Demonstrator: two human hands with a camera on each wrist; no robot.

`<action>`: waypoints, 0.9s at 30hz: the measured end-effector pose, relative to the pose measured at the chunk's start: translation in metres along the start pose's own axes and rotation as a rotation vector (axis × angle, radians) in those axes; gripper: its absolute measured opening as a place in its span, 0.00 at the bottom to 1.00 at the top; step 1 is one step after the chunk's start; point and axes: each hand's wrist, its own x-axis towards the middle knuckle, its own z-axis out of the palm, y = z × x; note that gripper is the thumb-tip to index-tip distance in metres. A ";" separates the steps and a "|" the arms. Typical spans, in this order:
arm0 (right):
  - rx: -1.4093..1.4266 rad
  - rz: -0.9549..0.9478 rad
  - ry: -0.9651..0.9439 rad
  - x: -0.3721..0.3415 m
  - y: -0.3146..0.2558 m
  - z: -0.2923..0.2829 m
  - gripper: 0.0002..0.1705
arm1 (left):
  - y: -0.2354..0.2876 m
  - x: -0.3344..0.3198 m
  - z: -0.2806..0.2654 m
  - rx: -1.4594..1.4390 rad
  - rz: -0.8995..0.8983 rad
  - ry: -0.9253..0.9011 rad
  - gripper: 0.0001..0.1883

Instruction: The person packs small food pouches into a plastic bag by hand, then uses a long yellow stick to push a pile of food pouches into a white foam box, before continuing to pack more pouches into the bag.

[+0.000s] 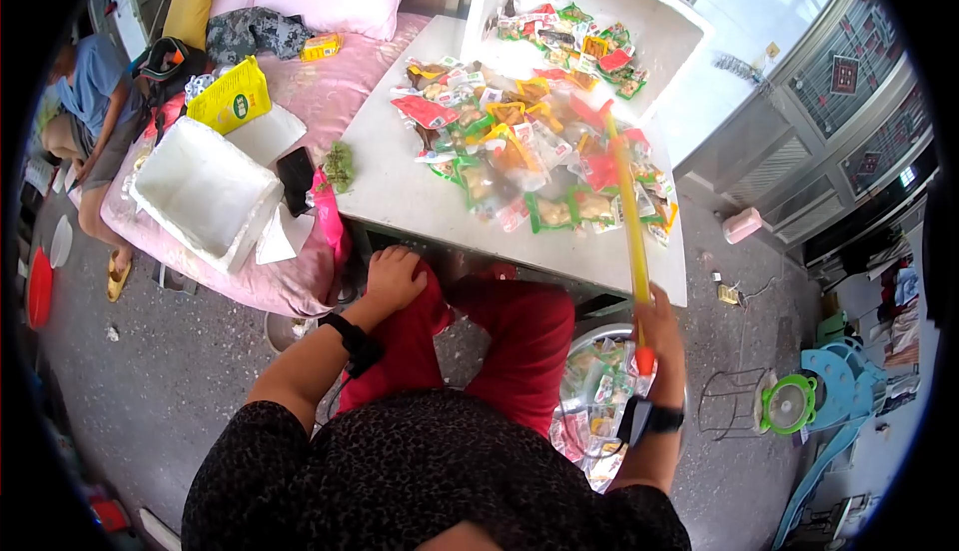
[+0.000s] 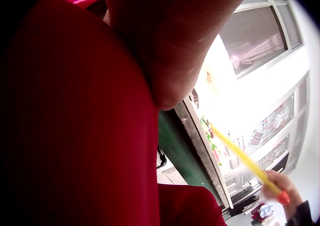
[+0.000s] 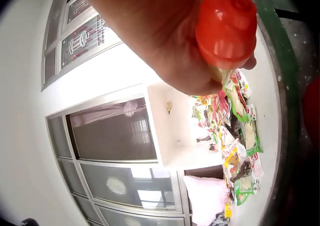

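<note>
My right hand [image 1: 661, 336] grips the lower end of a long yellow plastic stick [image 1: 631, 216], which has a red piece at each end. In the right wrist view its rounded red end cap [image 3: 227, 31] shows two bumps, with my fingers curled behind it. The stick slants up and away across a heap of small sealed food packets [image 1: 549, 213] on the light table [image 1: 385, 171], its far red end over them. My left hand [image 1: 397, 278] rests on my red-trousered left knee, fingers relaxed and holding nothing.
At the table's back a white foam box [image 1: 689, 26] lies with its opening toward me, more packets inside. A metal basin [image 1: 607, 332] of packets stands on the floor by my right leg. An open foam box [image 1: 205, 191] sits on the pink bed, left; a person [image 1: 95, 101] sits beyond.
</note>
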 end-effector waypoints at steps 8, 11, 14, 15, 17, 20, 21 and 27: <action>0.119 -0.160 -0.003 0.044 -0.028 0.020 0.27 | 0.002 0.002 0.003 0.008 -0.015 -0.075 0.15; 0.105 -0.212 -0.042 0.105 -0.054 0.035 0.29 | 0.002 0.001 -0.001 0.006 -0.044 -0.086 0.16; 0.059 -0.226 -0.054 0.152 -0.064 0.048 0.29 | 0.003 -0.003 -0.004 -0.010 -0.059 -0.079 0.16; 0.063 -0.221 -0.063 0.162 -0.064 0.053 0.29 | 0.003 -0.004 -0.004 -0.011 -0.057 -0.065 0.16; 0.069 -0.223 -0.083 0.172 -0.054 0.058 0.29 | 0.000 -0.009 -0.005 -0.009 -0.052 -0.045 0.17; 0.150 -0.203 -0.096 0.142 -0.041 0.061 0.28 | -0.002 -0.007 -0.003 -0.004 -0.024 -0.004 0.17; 0.153 -0.166 -0.125 0.123 -0.039 0.057 0.27 | -0.002 -0.007 -0.001 -0.008 -0.010 0.015 0.16; 0.033 -0.077 -0.121 0.029 -0.020 0.030 0.26 | 0.007 -0.013 0.005 -0.037 0.044 -0.031 0.18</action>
